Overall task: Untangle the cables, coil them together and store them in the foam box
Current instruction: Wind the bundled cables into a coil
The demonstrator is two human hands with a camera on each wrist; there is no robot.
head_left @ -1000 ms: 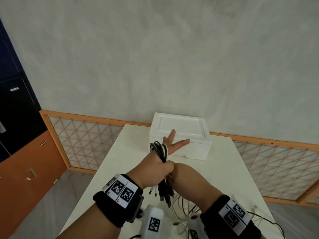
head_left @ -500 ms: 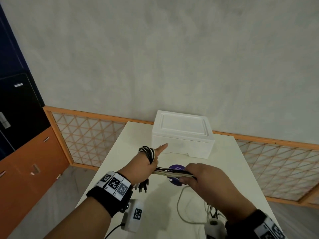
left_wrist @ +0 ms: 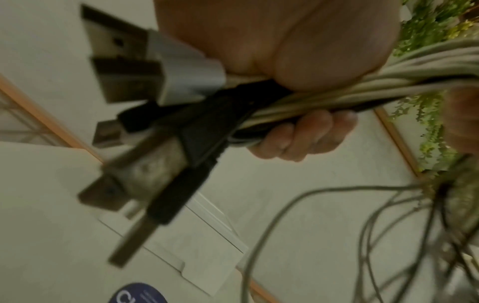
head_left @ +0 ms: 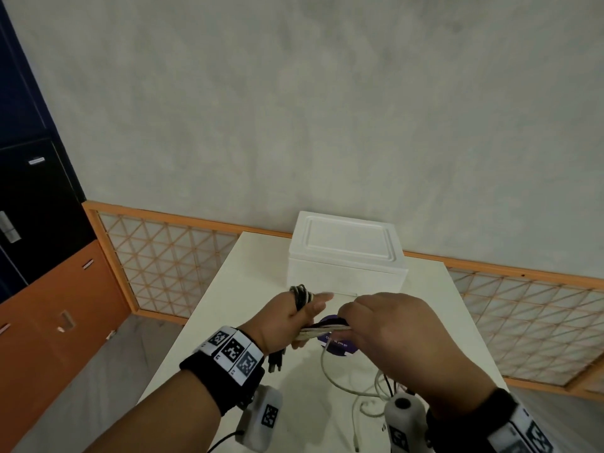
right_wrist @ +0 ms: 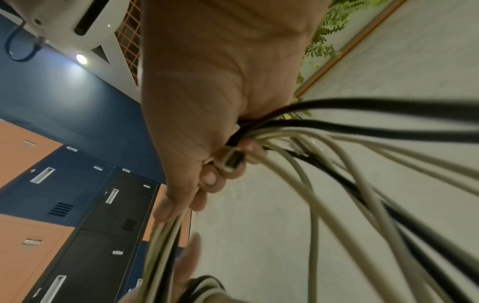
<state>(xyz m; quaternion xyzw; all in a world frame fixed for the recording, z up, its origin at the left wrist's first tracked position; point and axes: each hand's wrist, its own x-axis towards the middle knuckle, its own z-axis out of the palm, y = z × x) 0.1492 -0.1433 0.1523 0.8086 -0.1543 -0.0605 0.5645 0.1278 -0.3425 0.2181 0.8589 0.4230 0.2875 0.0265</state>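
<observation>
A white surface [head_left: 235, 308] stood against a grey plaster wall [head_left: 327, 109]. A round purple sticker [head_left: 340, 343] with white lettering lay on it. Orange-framed lattice panels [head_left: 163, 259] ran along the wall's foot. To the left stood dark blue and orange lockers [head_left: 39, 256], and green foliage [left_wrist: 427, 30] showed beyond.

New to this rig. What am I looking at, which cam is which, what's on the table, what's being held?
No robot: a person with cameras on the head and on both wrists. The wide picture is the head view; the two close ones look along each hand. On the table stand a closed foam box and a purple disc, with loose cable lying nearer the person. The left hand grips the cables, some looped over it, plugs hanging below. The right hand grips the same bundle beside it.
</observation>
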